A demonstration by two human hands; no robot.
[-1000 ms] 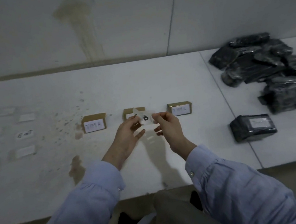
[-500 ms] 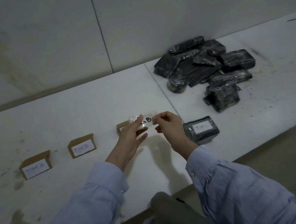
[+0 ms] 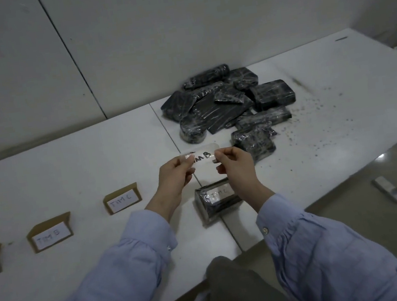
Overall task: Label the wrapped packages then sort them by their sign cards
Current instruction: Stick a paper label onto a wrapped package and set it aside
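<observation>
- The view has swung right over the last second: the pile of wrapped packages (image 3: 226, 105) now sits at upper centre, not at the right edge.
- The label (image 3: 202, 156) stays stretched between both hands at frame centre, and its writing now reads "TIM B".
- The left hand (image 3: 174, 177) pinches the label's left end between thumb and fingers. The right hand (image 3: 236, 168) pinches the right end.
- Judgement: a package from the pile takes this label next, then goes to the TIM B card (image 3: 50, 233) at lower left.
- A labelled package (image 3: 216, 199), marked "TIM C", lies on the table (image 3: 66, 170) just below the hands.
- Packages: black blocks in glossy, crinkled film.
- Label: thin translucent strip with rounded ends.
- Cards: folded brown cardboard with a white paper face.
</observation>
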